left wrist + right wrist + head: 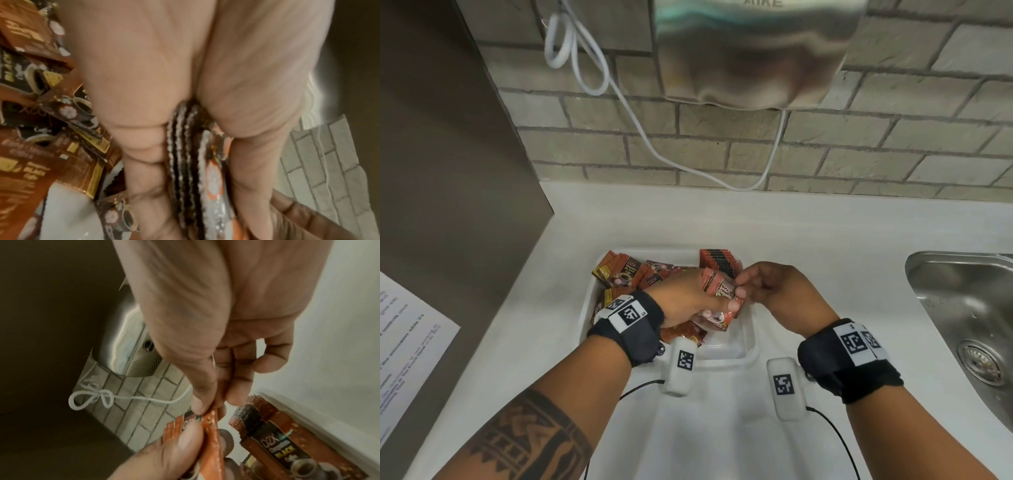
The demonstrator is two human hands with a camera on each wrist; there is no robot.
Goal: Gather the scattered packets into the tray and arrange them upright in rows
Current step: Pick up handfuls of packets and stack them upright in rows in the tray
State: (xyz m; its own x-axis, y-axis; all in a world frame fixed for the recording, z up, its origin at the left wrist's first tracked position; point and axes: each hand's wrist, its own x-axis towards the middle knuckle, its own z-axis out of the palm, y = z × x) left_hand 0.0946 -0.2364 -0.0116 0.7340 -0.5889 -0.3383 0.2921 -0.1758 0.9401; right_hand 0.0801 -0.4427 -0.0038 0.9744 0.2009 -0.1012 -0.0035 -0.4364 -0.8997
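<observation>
Head view: a stack of packets is gripped by the left hand above the white tray; its top edge is pinched by the right hand.
Left wrist view: packet edges are clamped between fingers and thumb.
Right wrist view: one packet is pinched at its corner; upright packets are seen in the tray.

The packets are orange and brown, with black labels, gold letters and a picture of a dark coffee cup. The row of packets at the back has orange tops with black stripes. The tray is white. The counter is white too. The wall has pale grey bricks with darker lines between them. The cord is white. The sink is shiny silver. The wrist bands are black, with white tags that have black square patterns.
</observation>
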